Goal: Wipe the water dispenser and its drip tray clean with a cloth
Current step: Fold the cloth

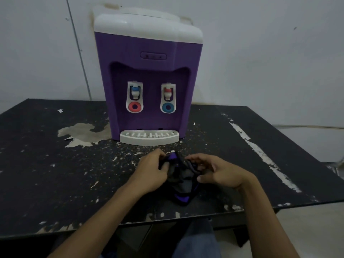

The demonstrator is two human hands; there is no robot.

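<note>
My left hand (152, 170) has its fingers curled into the left edge of the cloth (181, 180). My right hand (217, 172) pinches the other side, fingers bent over a dark hem. Between them the cloth lies bunched on the black table (55, 174), dark with purple and grey patches. The water dispenser (149, 71) stands upright just beyond, against the wall, and its white drip tray (149, 137) sits at its foot, near my knuckles but apart from them. By my reckoning I am readying the cloth and nothing is wiped yet. To do this well I should fold it into a flat pad, clean face outward and no loose ends trailing, so one hand can press it evenly. Then I would begin at the white lid (147, 25) and work downward, leaving the slotted tray for last.
</note>
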